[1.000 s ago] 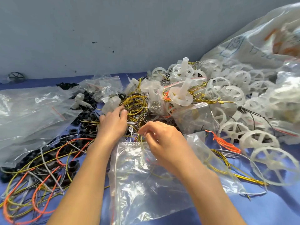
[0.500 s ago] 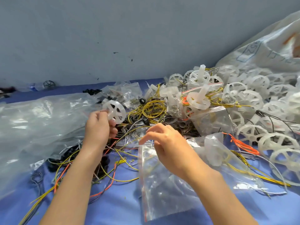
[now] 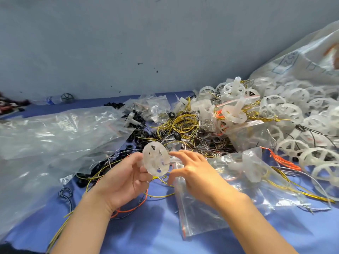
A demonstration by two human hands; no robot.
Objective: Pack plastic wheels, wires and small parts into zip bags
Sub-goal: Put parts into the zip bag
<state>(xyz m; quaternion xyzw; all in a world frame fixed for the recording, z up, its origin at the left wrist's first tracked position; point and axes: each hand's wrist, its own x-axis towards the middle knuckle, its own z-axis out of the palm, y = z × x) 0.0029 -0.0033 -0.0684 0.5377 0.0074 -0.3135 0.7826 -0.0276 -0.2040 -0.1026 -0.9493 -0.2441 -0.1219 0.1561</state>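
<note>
Gripping a white plastic wheel (image 3: pixel 156 158) in the left hand (image 3: pixel 126 180), thumb on the near face and fingers curled behind the rim, upright and clear of the blue cloth (image 3: pixel 156 233). Just right of those fingertips, holding out the right hand (image 3: pixel 196 173) with fingers spread and nearly straight, index tip just short of the wheel's rim, clasping nothing. Under that palm and back toward the wrist, lying flat: a clear zip bag (image 3: pixel 201 215) with a red strip down one edge, mouth up by the fingertips; cannot tell whether touching them.

Beyond both sets of fingertips, tangled: yellow wires (image 3: pixel 181 123) and black rings (image 3: pixel 137 138). Further right of the right fingers, piled high: a heap of white wheels (image 3: pixel 293 114), with an orange wire (image 3: pixel 282 160) along its near edge. Left of the left fingers, crumpled: a large clear bag (image 3: pixel 55 136).

Far beyond and right of the right fingers, slumped against the wall: a big pale sack (image 3: pixel 302 57) printed with a blue box and figures resembling "52", otherwise too blurred to read. Far left of the left fingers, by the wall: a bottle (image 3: pixel 53 99) with a blue label, lettering too small to make out.
</note>
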